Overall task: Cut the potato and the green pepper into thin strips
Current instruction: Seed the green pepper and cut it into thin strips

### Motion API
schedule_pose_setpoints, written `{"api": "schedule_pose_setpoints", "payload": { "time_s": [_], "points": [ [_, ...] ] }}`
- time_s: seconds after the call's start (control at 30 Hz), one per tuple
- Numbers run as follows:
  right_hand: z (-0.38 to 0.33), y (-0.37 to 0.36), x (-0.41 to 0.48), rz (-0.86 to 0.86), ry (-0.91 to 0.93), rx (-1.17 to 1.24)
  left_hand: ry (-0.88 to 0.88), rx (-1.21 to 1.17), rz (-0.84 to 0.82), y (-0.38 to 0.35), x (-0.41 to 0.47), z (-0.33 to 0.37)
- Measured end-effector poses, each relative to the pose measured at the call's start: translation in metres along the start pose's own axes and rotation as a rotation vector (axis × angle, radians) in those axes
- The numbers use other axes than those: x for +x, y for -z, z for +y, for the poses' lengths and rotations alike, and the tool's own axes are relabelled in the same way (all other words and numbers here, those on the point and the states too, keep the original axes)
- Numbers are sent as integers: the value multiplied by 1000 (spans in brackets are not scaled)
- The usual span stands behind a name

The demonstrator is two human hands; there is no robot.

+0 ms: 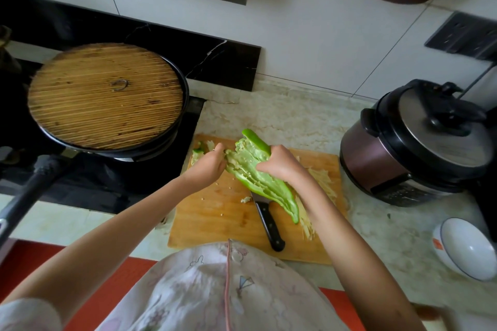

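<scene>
Over the cutting board point(215, 215), the right hand point(282, 164) grips the split green pepper point(269, 185) so the left hand point(211, 165) can pinch out its seeds point(234, 159).

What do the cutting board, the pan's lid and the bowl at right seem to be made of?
Cutting board: wood or bamboo, matte, with visible grain.
Pan's lid: probably bound straw or thin stalks, dry, with parallel ribs.
Bowl: likely glazed ceramic, glossy white with a dark rim line.

Head-worn wide view, facing down, close over countertop point(282, 118)
</scene>
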State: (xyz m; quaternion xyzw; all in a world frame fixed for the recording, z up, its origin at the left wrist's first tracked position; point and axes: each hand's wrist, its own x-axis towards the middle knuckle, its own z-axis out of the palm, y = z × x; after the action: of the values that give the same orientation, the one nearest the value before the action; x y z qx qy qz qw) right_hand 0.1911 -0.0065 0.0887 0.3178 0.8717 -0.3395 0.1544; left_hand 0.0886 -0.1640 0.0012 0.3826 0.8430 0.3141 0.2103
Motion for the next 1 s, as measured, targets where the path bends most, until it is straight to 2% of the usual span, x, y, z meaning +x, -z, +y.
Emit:
{"api": "schedule_pose_setpoints", "payload": {
  "time_s": [0.23,0.4,0.43,0.53,0.6,0.67,0.73,0.8,0.9,1.0],
  "points": [
    [13,-7,3,-21,-60,147,68,-288,67,11,10,2],
    [16,-10,3,37,-68,187,275,-521,342,7,17,3],
    [18,-10,2,58,-74,199,306,-512,367,9,17,1],
    [25,-8,1,118,-91,295,245,-157,301,16,16,-10],
    [26,-6,-1,124,-91,314,171,115,233,12,16,-20],
    [25,-6,-3,100,-91,324,57,247,148,5,19,-29],
    [25,-6,-4,74,-84,366,13,314,81,-1,20,-30],
    [25,-4,-7,55,-67,377,45,371,59,-6,17,-30],
    [26,-1,-10,67,-57,344,27,329,186,-9,12,-29],
    [25,-3,-8,75,-54,266,4,165,375,-10,7,-21]
  ]
}}
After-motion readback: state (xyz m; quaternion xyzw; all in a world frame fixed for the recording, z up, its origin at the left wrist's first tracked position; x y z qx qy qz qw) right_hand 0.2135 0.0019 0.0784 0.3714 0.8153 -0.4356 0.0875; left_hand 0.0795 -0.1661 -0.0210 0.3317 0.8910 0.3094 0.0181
